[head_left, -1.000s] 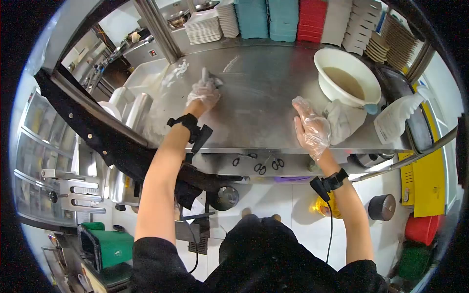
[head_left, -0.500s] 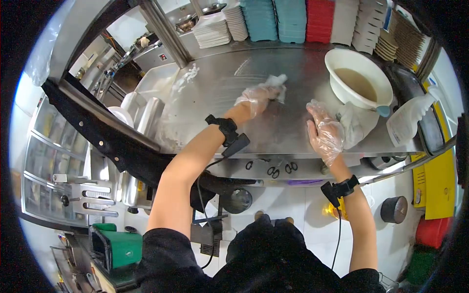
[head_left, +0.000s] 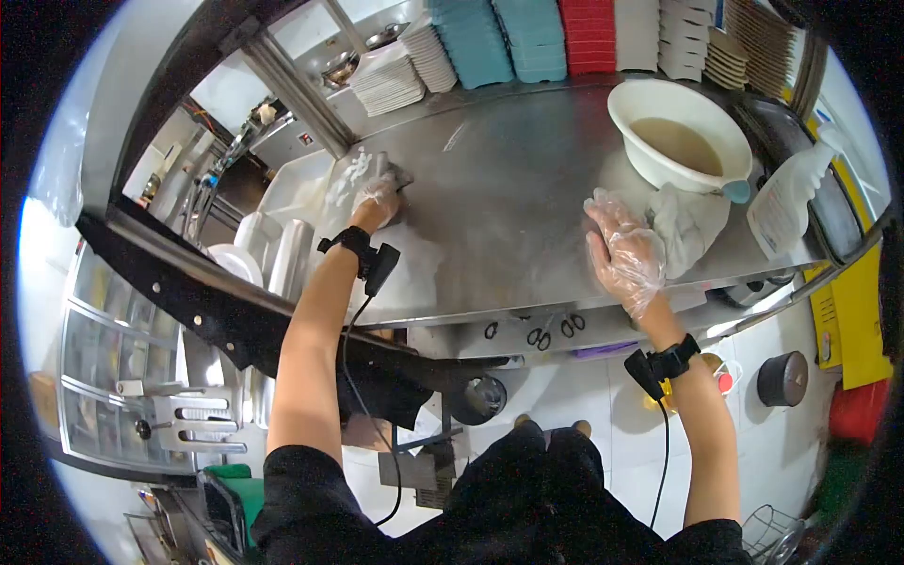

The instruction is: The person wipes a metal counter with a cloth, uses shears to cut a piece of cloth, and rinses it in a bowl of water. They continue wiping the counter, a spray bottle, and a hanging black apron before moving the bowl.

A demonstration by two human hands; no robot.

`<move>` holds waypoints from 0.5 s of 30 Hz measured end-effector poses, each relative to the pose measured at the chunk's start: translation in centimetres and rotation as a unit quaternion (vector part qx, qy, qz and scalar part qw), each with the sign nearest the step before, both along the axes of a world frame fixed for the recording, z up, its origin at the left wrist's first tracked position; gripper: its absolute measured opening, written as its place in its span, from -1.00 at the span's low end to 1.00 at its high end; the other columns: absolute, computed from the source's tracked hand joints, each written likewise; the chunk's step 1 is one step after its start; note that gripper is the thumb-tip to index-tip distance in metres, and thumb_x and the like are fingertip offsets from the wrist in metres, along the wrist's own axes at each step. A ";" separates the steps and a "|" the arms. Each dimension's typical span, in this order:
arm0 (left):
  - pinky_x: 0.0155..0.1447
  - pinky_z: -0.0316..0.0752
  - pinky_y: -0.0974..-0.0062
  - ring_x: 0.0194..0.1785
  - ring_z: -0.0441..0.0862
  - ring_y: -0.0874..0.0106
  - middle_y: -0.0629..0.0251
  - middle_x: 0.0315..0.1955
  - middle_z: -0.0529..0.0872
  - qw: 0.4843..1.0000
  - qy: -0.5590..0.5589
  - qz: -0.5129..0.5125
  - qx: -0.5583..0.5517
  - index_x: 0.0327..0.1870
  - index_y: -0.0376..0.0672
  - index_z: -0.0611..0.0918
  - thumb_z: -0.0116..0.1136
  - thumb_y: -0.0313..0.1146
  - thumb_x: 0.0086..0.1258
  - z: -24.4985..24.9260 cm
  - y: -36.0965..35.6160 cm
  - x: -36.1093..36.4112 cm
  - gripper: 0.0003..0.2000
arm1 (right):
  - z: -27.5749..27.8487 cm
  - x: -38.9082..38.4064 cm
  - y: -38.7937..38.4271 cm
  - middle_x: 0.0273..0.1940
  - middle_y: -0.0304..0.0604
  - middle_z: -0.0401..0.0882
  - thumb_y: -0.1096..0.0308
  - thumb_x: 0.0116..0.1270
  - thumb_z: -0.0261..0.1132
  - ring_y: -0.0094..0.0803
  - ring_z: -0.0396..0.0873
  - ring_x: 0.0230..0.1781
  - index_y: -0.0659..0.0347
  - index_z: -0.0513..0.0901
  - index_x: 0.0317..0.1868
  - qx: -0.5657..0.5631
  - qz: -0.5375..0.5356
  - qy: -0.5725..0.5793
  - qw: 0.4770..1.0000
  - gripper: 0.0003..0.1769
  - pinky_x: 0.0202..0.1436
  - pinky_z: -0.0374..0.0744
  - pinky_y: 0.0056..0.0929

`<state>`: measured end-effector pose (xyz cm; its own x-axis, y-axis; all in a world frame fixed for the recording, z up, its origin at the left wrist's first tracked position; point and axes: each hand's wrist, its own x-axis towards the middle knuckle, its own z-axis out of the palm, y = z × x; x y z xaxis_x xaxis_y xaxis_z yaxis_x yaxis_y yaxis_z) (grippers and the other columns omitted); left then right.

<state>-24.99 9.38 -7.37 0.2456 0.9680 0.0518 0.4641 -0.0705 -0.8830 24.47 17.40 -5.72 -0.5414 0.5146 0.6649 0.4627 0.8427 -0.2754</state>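
My left hand (head_left: 377,198), in a clear plastic glove, presses a wet-looking cloth (head_left: 402,177) on the left part of the steel counter (head_left: 508,202). Its fingers are closed round the cloth, which is partly hidden. White foam (head_left: 348,179) lies beside that hand. Over the counter's right front part, my right hand (head_left: 626,250) is also gloved, with its fingers stretched out and nothing in them. A crumpled white cloth (head_left: 692,231) lies just to its right. Behind this cloth stands a cream basin (head_left: 626,118) holding cloudy brownish water.
A spray bottle (head_left: 789,202) stands at the counter's right end. Stacked teal trays (head_left: 476,42), red trays (head_left: 589,38) and white dishes (head_left: 386,80) line the back. Black loop handles (head_left: 540,337) show below the front edge. A white tub (head_left: 297,179) sits at the left.
My left hand has moved left across the counter with the cloth, from the middle to near the foam. The right hand stays beside the white cloth. The camera view has shifted slightly.
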 end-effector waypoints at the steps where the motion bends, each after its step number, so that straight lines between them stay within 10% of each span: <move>1: 0.02 0.58 0.35 -0.04 0.68 0.26 0.25 -0.14 0.75 0.999 -0.014 -0.039 -0.001 -0.15 -0.10 0.77 0.11 -0.39 0.30 -0.2 0.5 -1.0 -0.79 | 0.1 0.1 0.0 0.29 0.04 0.56 0.38 0.32 0.24 0.02 0.48 0.34 0.18 0.61 0.19 0.005 -0.003 -0.006 1.000 -0.59 0.36 0.51 -0.10; 6: -0.13 0.61 0.22 -0.16 0.74 0.19 0.20 -0.29 0.81 0.984 0.093 0.019 -0.154 -0.30 -0.04 0.81 0.17 -0.37 0.28 2.5 5.2 -0.1 -0.84 | -0.1 0.0 -0.1 0.29 0.08 0.55 0.34 0.32 0.25 0.03 0.46 0.36 0.20 0.60 0.21 -0.020 -0.030 0.000 0.999 -0.56 0.40 0.48 -0.09; 15: 0.13 0.47 0.27 0.10 0.60 0.21 0.14 0.06 0.62 0.925 -0.279 0.216 -0.137 0.03 -0.11 0.61 0.04 -0.29 0.41 4.9 15.6 3.9 -0.75 | -0.9 -0.2 0.0 0.34 0.04 0.50 0.26 0.37 0.25 0.02 0.41 0.40 0.22 0.56 0.25 -0.014 -0.055 0.012 0.998 -0.54 0.44 0.42 -0.05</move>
